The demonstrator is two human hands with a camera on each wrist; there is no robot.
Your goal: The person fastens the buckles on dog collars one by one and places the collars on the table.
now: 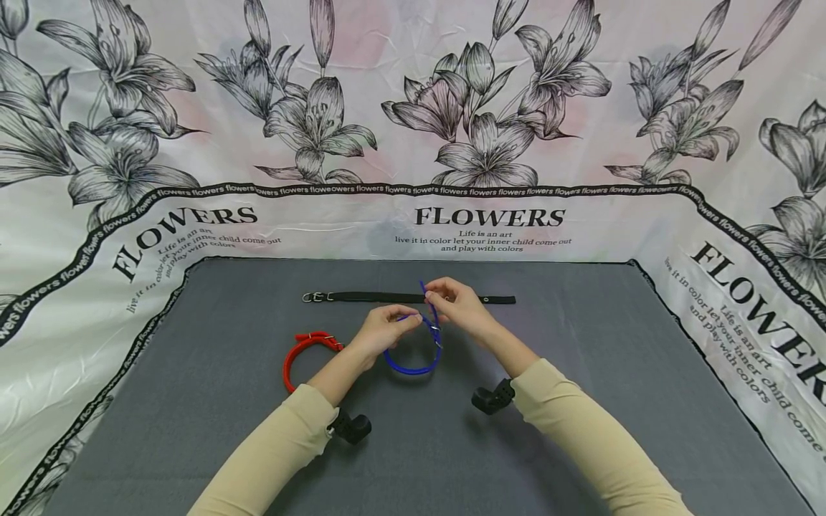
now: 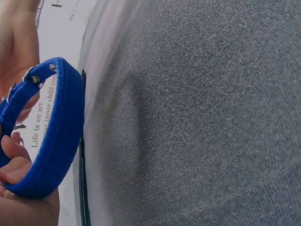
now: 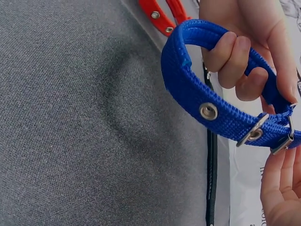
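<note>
A blue webbing collar [image 1: 413,362] with metal eyelets is held up in a loop above the grey mat [image 1: 193,430], between both hands. My left hand [image 1: 387,326] grips the loop, its fingers [image 3: 233,54] curled through it. My right hand [image 1: 454,304] pinches the strap by the metal buckle [image 3: 270,134]. In the left wrist view the blue collar [image 2: 51,132] arcs over my left hand's fingers [image 2: 19,188]. In the right wrist view only the right hand's fingertips [image 3: 282,188] show, beneath the buckle.
A black collar [image 1: 406,297] lies straight across the mat just behind the hands. A red collar [image 1: 303,355] lies looped to the left of my left hand. Flower-print cloth [image 1: 413,143] rises behind and beside the mat.
</note>
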